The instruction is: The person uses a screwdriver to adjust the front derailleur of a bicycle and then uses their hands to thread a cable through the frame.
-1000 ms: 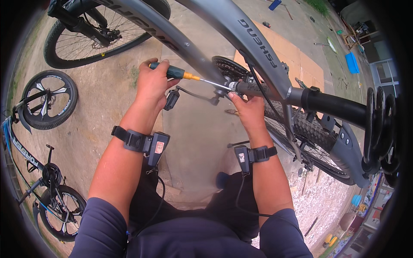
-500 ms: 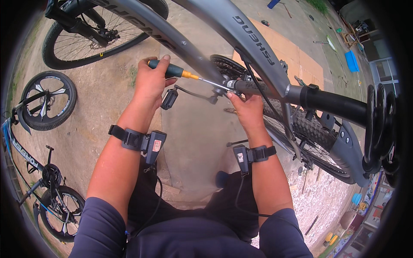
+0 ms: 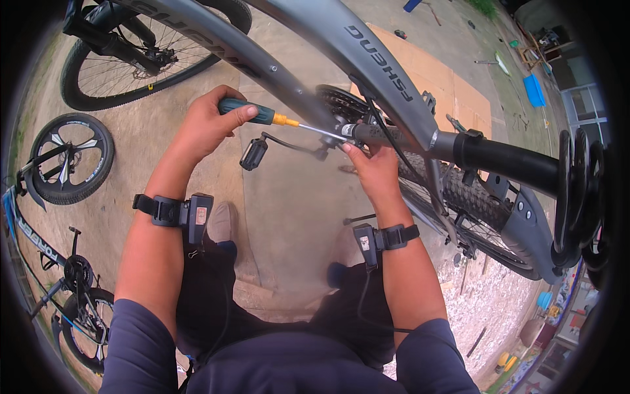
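In the head view, grasps in the left hand (image 3: 209, 125), with fingers curled about the handle and thumb laid along it, a dark green and yellow screwdriver (image 3: 286, 120) with a thin metal shaft. Points it rightward and slightly down, with the tip beside the lower end of the seat tube (image 3: 375, 135) on a grey bicycle (image 3: 384, 62), near the chainring (image 3: 335, 97). Holds the right hand (image 3: 378, 171) bent next to that tip, with thumb close to the shaft's end and other fingers largely hidden; cannot tell whether pinching something or merely touching the tube. Shows a black pedal (image 3: 253, 153) below the screwdriver and a knobbly rear tyre (image 3: 482, 203) right of the right hand. Includes also a second bicycle (image 3: 77, 269) at far left, a cardboard sheet (image 3: 453, 85) on the ground beyond the frame, and a blue tub (image 3: 535, 90) farther right.
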The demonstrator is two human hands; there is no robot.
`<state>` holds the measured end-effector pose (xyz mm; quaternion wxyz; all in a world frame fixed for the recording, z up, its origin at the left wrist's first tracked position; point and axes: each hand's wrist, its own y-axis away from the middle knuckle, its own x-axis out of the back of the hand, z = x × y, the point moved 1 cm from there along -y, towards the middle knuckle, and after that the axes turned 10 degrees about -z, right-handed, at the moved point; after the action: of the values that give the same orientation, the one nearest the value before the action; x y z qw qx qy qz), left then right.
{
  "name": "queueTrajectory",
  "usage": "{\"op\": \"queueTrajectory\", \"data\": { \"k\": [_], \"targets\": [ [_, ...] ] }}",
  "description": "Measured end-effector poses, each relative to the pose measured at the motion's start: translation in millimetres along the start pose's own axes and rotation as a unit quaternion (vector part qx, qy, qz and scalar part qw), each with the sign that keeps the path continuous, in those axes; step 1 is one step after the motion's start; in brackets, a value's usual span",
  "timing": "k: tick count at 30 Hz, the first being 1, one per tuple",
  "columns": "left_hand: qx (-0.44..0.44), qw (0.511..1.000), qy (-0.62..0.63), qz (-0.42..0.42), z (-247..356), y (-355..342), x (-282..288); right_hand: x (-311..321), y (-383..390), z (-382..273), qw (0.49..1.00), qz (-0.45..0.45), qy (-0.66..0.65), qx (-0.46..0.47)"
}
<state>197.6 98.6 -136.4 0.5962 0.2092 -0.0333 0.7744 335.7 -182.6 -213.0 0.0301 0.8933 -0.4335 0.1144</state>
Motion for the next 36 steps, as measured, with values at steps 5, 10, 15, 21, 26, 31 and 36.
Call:
{"op": "queueTrajectory", "data": {
  "k": [5, 10, 15, 21, 26, 31, 36],
  "targets": [
    [-0.19, 0.957, -0.217, -0.012, 2, -10, 4, 3, 6, -6, 0.99, -0.062, 0.125, -0.021],
    [-0.3, 0.85, -0.429, -0.055, 26, -17, 13, 4, 15, -15, 0.996, -0.015, 0.048, -0.076],
    [-0.32, 0.814, -0.479, -0.078, 27, -26, 13, 5, 11, -21, 0.992, -0.007, -0.083, -0.095],
    [-0.285, 0.849, -0.43, -0.117, 29, -30, 16, 3, 10, -9, 0.988, 0.019, -0.115, -0.097],
    [-0.276, 0.861, -0.404, -0.137, 29, -35, 17, 1, 11, -11, 0.987, 0.026, -0.119, -0.105],
    [-0.266, 0.858, -0.416, -0.144, 32, -37, 19, 1, 9, -10, 0.989, 0.036, -0.108, -0.093],
    [-0.309, 0.782, -0.535, -0.087, 37, -25, 11, 4, 11, -7, 0.984, 0.021, -0.138, -0.111]
  ]
}}
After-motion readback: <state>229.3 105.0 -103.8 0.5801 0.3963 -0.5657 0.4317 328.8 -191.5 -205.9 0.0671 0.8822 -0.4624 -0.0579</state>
